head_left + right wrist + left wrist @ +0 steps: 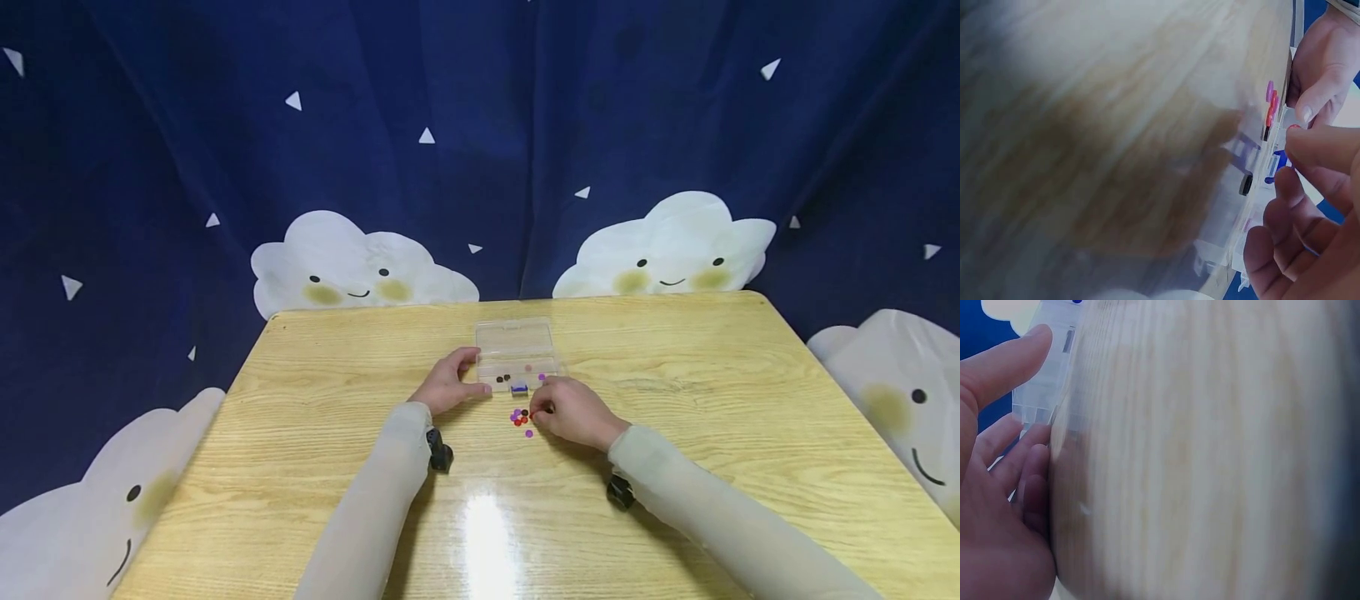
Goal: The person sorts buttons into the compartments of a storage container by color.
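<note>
A clear plastic box [516, 367] lies with its lid [514, 337] raised at the back and a blue latch [520, 388] in front. My left hand [448, 385] holds the box's left end, thumb at the front corner and fingers farther back along the side. In front of the box, my right hand [576, 412] pinches a small red disc [1294, 127] between thumb and index finger, the other fingers curled loosely. Beside those fingertips lies a cluster of small discs in purple, red [517, 422] and black [525, 412]. One purple disc [528, 433] lies apart, nearer me.
Inside the box are two black discs [500, 379], a purple disc [542, 377] and a pinkish disc [528, 367]. The box stands towards the back of a wooden table [337, 358]. A dark blue curtain [480, 150] with clouds hangs behind the table edge.
</note>
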`<state>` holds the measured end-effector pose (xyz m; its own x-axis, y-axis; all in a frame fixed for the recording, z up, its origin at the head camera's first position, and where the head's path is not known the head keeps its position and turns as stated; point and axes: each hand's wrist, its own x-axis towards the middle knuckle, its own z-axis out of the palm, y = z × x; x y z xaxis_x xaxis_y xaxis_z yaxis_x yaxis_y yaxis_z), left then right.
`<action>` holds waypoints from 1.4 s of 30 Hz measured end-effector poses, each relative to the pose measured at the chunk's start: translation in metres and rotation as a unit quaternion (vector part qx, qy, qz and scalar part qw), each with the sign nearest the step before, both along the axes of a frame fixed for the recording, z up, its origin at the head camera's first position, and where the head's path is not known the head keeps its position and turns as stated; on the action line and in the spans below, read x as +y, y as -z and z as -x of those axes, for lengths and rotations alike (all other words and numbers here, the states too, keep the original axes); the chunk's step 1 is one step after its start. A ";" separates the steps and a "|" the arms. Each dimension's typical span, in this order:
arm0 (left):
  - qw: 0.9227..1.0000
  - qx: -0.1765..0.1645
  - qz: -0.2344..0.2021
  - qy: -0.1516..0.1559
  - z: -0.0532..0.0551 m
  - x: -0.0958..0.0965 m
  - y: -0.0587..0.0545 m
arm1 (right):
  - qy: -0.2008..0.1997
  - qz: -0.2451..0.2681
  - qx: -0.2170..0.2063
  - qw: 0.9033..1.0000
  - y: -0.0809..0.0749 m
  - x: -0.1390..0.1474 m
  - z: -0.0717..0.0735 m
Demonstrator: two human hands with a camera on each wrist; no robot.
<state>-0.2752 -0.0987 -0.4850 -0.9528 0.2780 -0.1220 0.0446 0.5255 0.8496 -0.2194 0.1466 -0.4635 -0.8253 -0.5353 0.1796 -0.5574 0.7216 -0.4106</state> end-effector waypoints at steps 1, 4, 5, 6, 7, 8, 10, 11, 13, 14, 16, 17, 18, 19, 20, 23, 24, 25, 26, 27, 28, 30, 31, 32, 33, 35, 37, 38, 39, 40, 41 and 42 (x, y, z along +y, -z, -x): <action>1.000 -0.002 -0.001 0.000 0.000 0.000 0.000 | 0.000 0.004 0.003 1.000 0.001 0.000 0.000; 1.000 -0.004 -0.003 0.000 0.000 0.001 0.001 | 0.000 0.015 0.010 1.000 0.002 0.002 0.001; 1.000 -0.004 -0.004 0.001 -0.001 0.001 0.001 | 0.000 0.018 0.011 1.000 0.003 0.002 0.001; 1.000 -0.004 -0.005 0.000 -0.001 0.001 0.001 | 0.000 0.021 0.012 1.000 0.003 0.003 0.001; 1.000 -0.005 -0.005 0.001 -0.001 0.001 0.001 | 0.001 0.023 0.011 1.000 0.003 0.003 0.001; 1.000 -0.005 -0.006 0.001 -0.001 0.001 0.002 | 0.002 0.026 0.005 1.000 0.003 0.003 0.001; 1.000 -0.007 -0.008 0.001 -0.002 0.001 0.001 | 0.004 0.033 -0.003 0.999 0.003 0.003 0.002; 1.000 -0.007 -0.008 0.002 -0.002 0.001 0.001 | 0.006 0.038 -0.007 0.999 0.003 0.004 0.002; 1.000 -0.007 -0.009 0.003 -0.003 0.001 0.001 | 0.008 0.049 -0.014 0.999 0.003 0.004 0.003; 1.000 -0.007 -0.010 0.003 -0.003 0.001 0.001 | 0.008 0.055 -0.015 0.998 0.003 0.004 0.003; 1.000 -0.006 -0.010 0.003 -0.003 0.001 0.001 | 0.010 0.064 -0.019 0.998 0.002 0.004 0.004; 1.000 -0.003 -0.010 0.002 -0.002 0.001 0.001 | 0.009 0.069 -0.020 0.997 0.002 0.004 0.005; 1.000 -0.003 -0.010 0.001 -0.002 0.001 0.001 | 0.010 0.070 -0.020 0.997 0.002 0.004 0.005; 1.000 -0.002 -0.009 0.001 -0.002 0.000 0.001 | 0.010 0.071 -0.020 0.997 0.002 0.005 0.005; 1.000 -0.001 -0.009 0.001 -0.002 0.000 0.001 | 0.009 0.072 -0.020 0.997 0.001 0.005 0.005; 1.000 0.000 -0.007 0.002 -0.002 0.000 0.000 | 0.009 0.073 -0.019 0.997 0.000 0.006 0.006; 1.000 0.000 -0.007 0.002 -0.003 0.000 0.000 | 0.009 0.075 -0.020 0.997 0.000 0.006 0.006; 1.000 -0.001 -0.007 0.002 -0.003 0.000 -0.001 | 0.009 0.076 -0.021 0.997 -0.001 0.006 0.007; 1.000 -0.001 -0.008 0.002 -0.003 0.000 -0.001 | 0.011 0.077 -0.023 0.997 -0.001 0.006 0.007; 1.000 -0.001 -0.009 0.002 -0.003 0.000 -0.001 | 0.013 0.078 -0.026 0.997 -0.002 0.007 0.007; 1.000 -0.001 -0.010 0.001 -0.003 0.000 -0.001 | 0.016 0.079 -0.029 0.996 -0.003 0.007 0.007; 1.000 -0.002 -0.011 0.001 -0.003 0.000 -0.001 | 0.024 0.079 -0.034 0.996 -0.004 0.007 0.008; 1.000 -0.002 -0.011 0.001 -0.003 0.000 -0.001 | 0.028 0.078 -0.037 0.996 -0.005 0.007 0.008; 1.000 -0.002 -0.012 0.001 -0.003 0.000 -0.001 | 0.032 0.078 -0.037 0.996 -0.005 0.007 0.009; 1.000 -0.002 -0.011 0.002 -0.003 0.000 -0.001 | 0.034 0.078 -0.037 0.996 -0.006 0.008 0.010; 1.000 -0.003 -0.012 0.003 -0.003 0.000 -0.001 | 0.037 0.078 -0.034 0.996 -0.006 0.008 0.012; 1.000 -0.004 -0.013 0.003 -0.003 0.000 -0.001 | 0.039 0.080 -0.029 0.996 -0.007 0.009 0.013; 1.000 -0.004 -0.015 0.003 -0.003 0.000 -0.001 | 0.038 0.081 -0.025 0.996 -0.007 0.009 0.014; 1.000 -0.004 -0.015 0.003 -0.003 -0.001 -0.001 | 0.038 0.083 -0.023 0.996 -0.007 0.009 0.015; 1.000 -0.003 -0.015 0.004 -0.003 -0.001 -0.001 | 0.038 0.084 -0.021 0.996 -0.007 0.009 0.015; 1.000 -0.002 -0.014 0.004 -0.003 -0.001 0.000 | 0.039 0.085 -0.020 0.995 -0.008 0.009 0.015; 1.000 -0.002 -0.014 0.005 -0.004 -0.001 0.000 | 0.040 0.087 -0.019 0.995 -0.008 0.010 0.016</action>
<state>-0.2717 -0.0995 -0.4849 -0.9497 0.2905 -0.1172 0.0470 0.5018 0.8637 -0.2349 0.1562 -0.4556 -0.8723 -0.4307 0.2316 -0.4824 0.6801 -0.5520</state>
